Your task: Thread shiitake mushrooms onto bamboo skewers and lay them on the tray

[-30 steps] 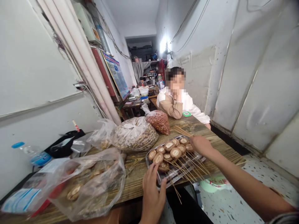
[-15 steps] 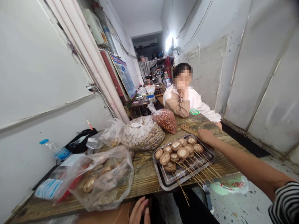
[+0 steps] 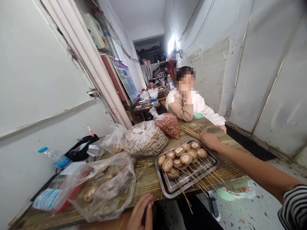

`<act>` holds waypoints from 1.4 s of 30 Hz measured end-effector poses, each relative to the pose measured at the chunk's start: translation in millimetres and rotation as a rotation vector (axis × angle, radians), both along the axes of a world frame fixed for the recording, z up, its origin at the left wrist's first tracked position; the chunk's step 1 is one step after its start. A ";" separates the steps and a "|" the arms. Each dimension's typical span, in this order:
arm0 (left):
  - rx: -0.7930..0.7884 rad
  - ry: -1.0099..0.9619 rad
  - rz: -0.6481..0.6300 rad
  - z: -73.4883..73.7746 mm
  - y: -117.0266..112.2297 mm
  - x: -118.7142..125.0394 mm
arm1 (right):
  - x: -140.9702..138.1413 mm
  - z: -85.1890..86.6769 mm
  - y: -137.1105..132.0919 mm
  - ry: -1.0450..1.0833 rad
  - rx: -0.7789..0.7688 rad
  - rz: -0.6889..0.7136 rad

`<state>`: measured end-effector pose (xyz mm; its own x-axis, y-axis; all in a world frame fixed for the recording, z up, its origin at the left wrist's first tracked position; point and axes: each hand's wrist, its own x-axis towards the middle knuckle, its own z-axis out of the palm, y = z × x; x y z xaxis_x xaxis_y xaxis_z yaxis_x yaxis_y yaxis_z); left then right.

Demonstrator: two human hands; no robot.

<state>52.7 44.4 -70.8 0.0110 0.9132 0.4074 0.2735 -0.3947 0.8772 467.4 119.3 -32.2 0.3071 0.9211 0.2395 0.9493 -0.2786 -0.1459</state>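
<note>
My right hand (image 3: 209, 141) reaches across to a bundle of bamboo skewers (image 3: 190, 132) beyond the tray, its fingers closed at the sticks. How many it grips is hidden. Near the table's front edge my left hand (image 3: 141, 212) is half curled, thumb apart from the fingers, with nothing visible in it. Between the hands sits a metal tray (image 3: 165, 188) with several skewered shiitake mushrooms (image 3: 186, 158), stems cut off, sticks jutting over the near rim. Left of it, an open plastic bag (image 3: 107, 191) holds loose mushrooms (image 3: 90, 194).
Behind the tray stand a tied bag of peanuts in shells (image 3: 145, 139) and a bag of red peanuts (image 3: 168, 125). A water bottle (image 3: 56, 158) is at the left wall. Another person (image 3: 184, 105) leans on the table's far end beside a QR card (image 3: 198, 115).
My left hand has risen slightly at the front edge, showing more of itself. My right hand stays at the skewer bundle, and the view has shifted a little.
</note>
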 end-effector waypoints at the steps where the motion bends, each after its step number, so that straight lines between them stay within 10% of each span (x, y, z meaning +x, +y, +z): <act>1: -0.005 -0.010 -0.019 17.8 9.7 7.9 | 0.8 -2.2 -3.4 -0.018 -0.007 0.037; 8: 0.375 0.295 -0.439 108.7 106.3 138.2 | 14.2 -22.0 -7.5 -0.096 0.032 0.167; 13: 0.510 0.477 -0.544 103.0 149.7 230.8 | 25.9 -31.3 -7.5 -0.102 0.076 0.255; 19: 0.521 0.804 -0.566 75.8 179.5 265.2 | 34.6 -40.7 -7.0 -0.048 0.100 0.295; 25: 0.583 1.186 -0.607 88.0 210.2 261.9 | 42.4 -53.0 -1.0 -0.006 0.082 0.281; 32: 0.770 1.331 -0.472 156.0 230.6 206.0 | 50.1 -49.6 -5.1 0.070 0.112 0.302; 36: 0.873 1.337 -0.367 175.5 182.9 152.6 | 34.5 -17.7 -20.5 0.153 0.243 0.331; 42: 0.911 1.130 -0.216 127.1 70.1 76.3 | -42.7 29.6 -72.1 0.152 0.262 0.633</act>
